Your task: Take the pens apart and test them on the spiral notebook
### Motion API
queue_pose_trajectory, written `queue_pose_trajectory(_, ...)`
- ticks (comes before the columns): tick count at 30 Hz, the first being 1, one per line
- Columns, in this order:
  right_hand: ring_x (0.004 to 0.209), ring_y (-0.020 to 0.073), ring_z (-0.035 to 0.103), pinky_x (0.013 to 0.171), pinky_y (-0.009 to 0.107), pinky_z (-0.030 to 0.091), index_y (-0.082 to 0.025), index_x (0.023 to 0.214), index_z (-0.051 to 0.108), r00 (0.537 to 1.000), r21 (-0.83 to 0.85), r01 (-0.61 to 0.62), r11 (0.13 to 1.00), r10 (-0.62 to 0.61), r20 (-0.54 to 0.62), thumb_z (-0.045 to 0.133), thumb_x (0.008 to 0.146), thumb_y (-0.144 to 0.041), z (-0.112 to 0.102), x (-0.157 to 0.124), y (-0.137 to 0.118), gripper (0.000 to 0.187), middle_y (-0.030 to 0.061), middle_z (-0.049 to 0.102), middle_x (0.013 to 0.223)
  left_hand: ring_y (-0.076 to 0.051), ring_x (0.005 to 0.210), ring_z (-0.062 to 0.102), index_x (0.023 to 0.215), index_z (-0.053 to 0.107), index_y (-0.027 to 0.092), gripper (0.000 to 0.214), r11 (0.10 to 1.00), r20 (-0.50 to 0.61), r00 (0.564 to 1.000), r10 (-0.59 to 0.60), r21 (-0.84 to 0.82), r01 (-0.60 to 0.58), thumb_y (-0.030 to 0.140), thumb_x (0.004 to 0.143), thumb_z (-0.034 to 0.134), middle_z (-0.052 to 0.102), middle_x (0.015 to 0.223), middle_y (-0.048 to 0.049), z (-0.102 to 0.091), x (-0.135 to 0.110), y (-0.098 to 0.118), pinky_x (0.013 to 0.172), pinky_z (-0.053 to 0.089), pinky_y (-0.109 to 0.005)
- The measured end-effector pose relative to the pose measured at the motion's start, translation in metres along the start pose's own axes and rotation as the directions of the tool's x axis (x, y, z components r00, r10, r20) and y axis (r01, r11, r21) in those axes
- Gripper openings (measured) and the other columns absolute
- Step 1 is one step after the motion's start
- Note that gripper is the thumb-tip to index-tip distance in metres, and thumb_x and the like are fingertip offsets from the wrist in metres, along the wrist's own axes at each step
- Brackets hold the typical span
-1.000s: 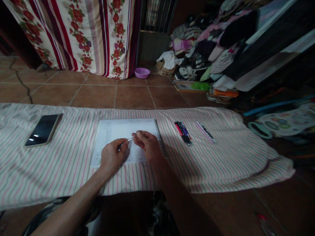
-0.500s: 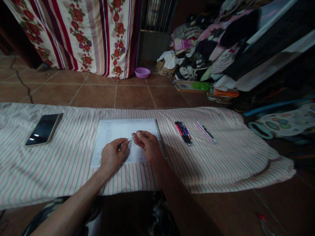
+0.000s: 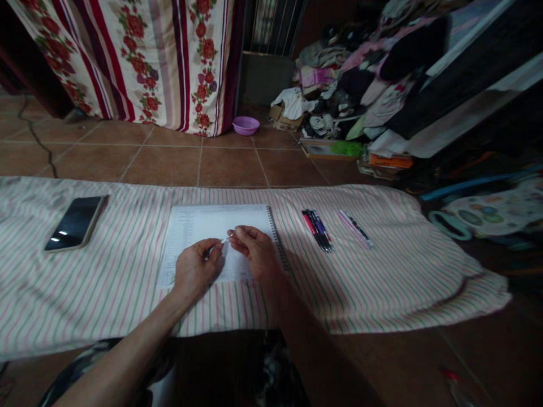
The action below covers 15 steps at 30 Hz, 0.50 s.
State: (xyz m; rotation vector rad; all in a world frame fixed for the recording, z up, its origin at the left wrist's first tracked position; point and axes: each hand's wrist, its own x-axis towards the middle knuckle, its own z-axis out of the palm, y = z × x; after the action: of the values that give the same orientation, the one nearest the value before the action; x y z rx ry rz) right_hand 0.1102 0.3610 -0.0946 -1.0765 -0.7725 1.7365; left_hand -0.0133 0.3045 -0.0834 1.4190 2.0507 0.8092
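Observation:
Over a spiral-bound notebook (image 3: 220, 217) lying on striped cloth, my left hand (image 3: 195, 267) is closed around a slim pen (image 3: 224, 240), its pale end pointing up to the right. My right hand (image 3: 257, 247) pinches at that end with thumb and fingertips; the fingers hide whatever small part is there. Printed lines run down the left side of the notebook's page. To the right of the notebook lies a group of several pens (image 3: 317, 230), red, black and purple. Beyond them are a pink pen and a dark patterned pen (image 3: 357, 226), side by side.
A smartphone (image 3: 75, 223) lies at the left on the striped cloth (image 3: 127, 254). Past the cloth's far edge is a tiled floor with a purple basin (image 3: 245, 125), a floral curtain (image 3: 153, 62) and a heap of clothes (image 3: 360, 73). A baby-blue and white plastic item (image 3: 487, 212) stands at the right.
Almost nothing differs. Both hands stay at the pen above the notebook, with only a very slight shift of the left hand to the right.

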Motion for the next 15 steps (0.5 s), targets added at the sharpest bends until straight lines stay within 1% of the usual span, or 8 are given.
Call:
queue_pose_trajectory(7, 0.066, 0.0104, 0.063, 0.071, 0.026, 0.051, -0.016, 0.073, 0.064, 1.0, -0.005, 0.007, 1.0, -0.007, 0.008, 0.076, 0.058, -0.037, 0.0002, -0.0002, 0.0019, 0.028, 0.0037, 0.071, 0.079, -0.017, 0.069, 0.063, 0.092, 0.069, 0.021, 0.029, 1.0, 0.007, 1.0, -0.007, 0.025, 0.007, 0.036, 0.081, 0.047, 0.071, 0.076, -0.0041, 0.0004, 0.0003, 0.0025, 0.062, 0.043, -0.026)
queue_pose_trajectory(13, 0.068, 0.0106, 0.063, 0.071, 0.025, 0.052, -0.016, 0.074, 0.065, 1.0, -0.019, 0.017, 1.0, -0.016, 0.021, 0.074, 0.061, -0.037, 0.0008, -0.0016, 0.0016, 0.026, 0.0042, 0.071, 0.081, -0.017, 0.067, 0.063, 0.092, 0.069, 0.022, 0.028, 1.0, 0.002, 1.0, -0.018, 0.021, 0.018, 0.037, 0.081, 0.047, 0.07, 0.074, -0.0036, 0.0008, 0.0002, 0.0021, 0.061, 0.042, -0.025)
queue_pose_trajectory(15, 0.068, 0.0109, 0.063, 0.071, 0.026, 0.052, -0.017, 0.073, 0.065, 1.0, -0.018, 0.013, 1.0, -0.013, 0.009, 0.075, 0.06, -0.037, 0.0008, -0.0013, 0.0016, 0.026, 0.004, 0.071, 0.081, -0.017, 0.067, 0.063, 0.091, 0.069, 0.023, 0.028, 0.999, 0.001, 1.0, -0.023, 0.023, 0.023, 0.038, 0.081, 0.048, 0.07, 0.073, -0.0033, 0.0007, 0.0001, 0.0023, 0.061, 0.042, -0.025)
